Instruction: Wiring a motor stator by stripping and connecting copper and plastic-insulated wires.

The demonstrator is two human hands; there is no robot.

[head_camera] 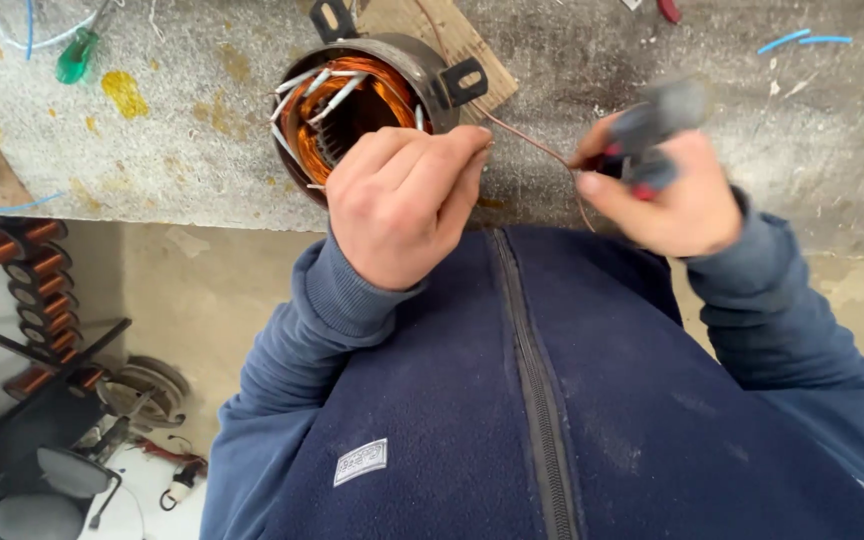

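A round metal motor stator [372,90] with copper windings and white sleeves lies on the grey workbench [192,120], partly on a piece of cardboard. My left hand [402,205] is closed in front of it, pinching a thin copper wire [532,145] that runs out to the right. My right hand [667,190] grips a hand tool with grey and red handles [647,135], its tip at the same wire. The tool is blurred.
A green-handled screwdriver [77,55] lies at the bench's far left. Blue wire scraps [802,40] sit at the far right. Below the bench edge on the left stands a rack of copper wire spools [27,265], with motor parts on the floor.
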